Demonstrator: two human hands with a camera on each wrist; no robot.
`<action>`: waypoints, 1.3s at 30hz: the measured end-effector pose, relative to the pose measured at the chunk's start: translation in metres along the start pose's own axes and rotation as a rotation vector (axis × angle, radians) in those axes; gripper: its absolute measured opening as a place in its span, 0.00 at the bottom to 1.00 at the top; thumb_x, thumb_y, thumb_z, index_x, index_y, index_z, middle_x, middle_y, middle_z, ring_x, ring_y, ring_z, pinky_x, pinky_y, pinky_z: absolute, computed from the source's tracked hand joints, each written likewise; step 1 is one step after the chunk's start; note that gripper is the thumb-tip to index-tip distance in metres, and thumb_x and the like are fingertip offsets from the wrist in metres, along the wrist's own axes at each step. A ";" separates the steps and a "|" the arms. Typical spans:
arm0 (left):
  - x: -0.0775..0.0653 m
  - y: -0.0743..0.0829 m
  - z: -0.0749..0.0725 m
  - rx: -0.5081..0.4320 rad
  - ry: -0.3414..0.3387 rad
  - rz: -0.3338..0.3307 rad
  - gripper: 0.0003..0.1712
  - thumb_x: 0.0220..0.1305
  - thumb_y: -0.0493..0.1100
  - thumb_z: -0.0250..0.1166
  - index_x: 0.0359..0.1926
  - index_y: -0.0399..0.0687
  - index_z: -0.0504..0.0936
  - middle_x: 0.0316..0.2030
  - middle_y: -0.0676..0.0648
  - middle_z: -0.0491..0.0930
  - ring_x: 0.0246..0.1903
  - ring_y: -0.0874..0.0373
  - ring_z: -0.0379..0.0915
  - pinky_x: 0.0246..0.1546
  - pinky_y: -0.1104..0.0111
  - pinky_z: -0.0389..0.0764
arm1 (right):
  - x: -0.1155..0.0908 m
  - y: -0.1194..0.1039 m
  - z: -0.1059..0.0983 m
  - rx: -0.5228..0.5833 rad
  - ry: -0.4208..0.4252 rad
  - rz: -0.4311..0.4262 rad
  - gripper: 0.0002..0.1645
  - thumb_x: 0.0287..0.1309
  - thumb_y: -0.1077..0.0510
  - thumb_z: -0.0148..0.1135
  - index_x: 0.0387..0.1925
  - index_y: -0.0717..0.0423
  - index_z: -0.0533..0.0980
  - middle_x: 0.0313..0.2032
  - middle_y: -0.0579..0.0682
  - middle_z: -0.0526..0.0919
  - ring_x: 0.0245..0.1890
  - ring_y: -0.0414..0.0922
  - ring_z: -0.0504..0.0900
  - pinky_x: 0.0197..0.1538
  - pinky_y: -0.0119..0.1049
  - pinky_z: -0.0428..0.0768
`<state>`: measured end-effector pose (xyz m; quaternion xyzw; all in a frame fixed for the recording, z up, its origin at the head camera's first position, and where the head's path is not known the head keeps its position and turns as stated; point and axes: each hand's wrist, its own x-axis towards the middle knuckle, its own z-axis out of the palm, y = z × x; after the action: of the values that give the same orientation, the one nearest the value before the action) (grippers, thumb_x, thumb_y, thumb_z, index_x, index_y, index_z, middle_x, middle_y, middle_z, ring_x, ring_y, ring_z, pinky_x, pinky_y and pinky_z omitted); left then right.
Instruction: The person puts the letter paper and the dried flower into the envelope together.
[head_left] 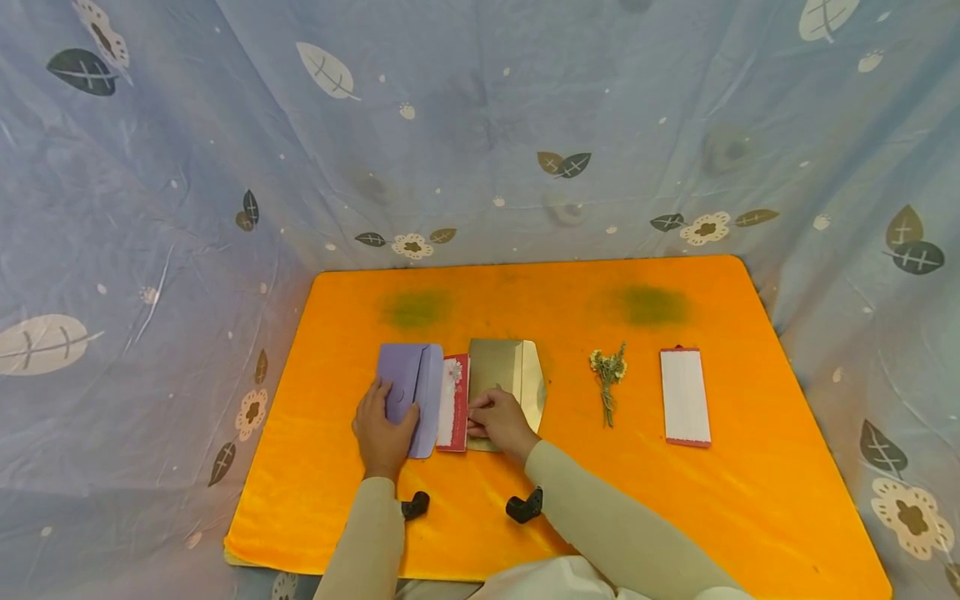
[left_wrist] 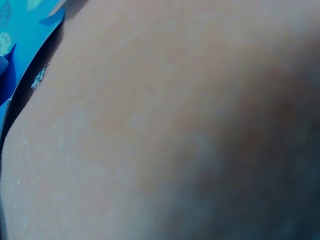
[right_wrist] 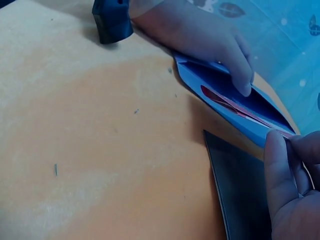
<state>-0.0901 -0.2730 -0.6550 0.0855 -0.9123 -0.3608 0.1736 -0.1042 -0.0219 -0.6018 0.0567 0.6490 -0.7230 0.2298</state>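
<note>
Right hand [head_left: 502, 423] apparently pinches the red card [head_left: 453, 408]; left hand [head_left: 384, 433] grips purple envelope [head_left: 405, 371].

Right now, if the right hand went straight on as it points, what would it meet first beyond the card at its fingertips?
Likely the purple envelope, whose open side faces the right hand past the red-and-white card, though depth is unclear.
</note>
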 end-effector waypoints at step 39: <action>0.000 0.006 -0.003 -0.024 0.007 -0.005 0.38 0.65 0.51 0.76 0.72 0.41 0.79 0.78 0.41 0.69 0.77 0.40 0.60 0.73 0.37 0.51 | 0.018 -0.004 0.034 0.067 0.036 0.034 0.05 0.77 0.69 0.60 0.46 0.70 0.80 0.40 0.62 0.84 0.36 0.52 0.88 0.44 0.44 0.90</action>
<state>-0.0892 -0.2703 -0.6486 0.0869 -0.9071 -0.3719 0.1770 -0.1146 -0.0589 -0.5996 0.0885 0.6273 -0.7393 0.2282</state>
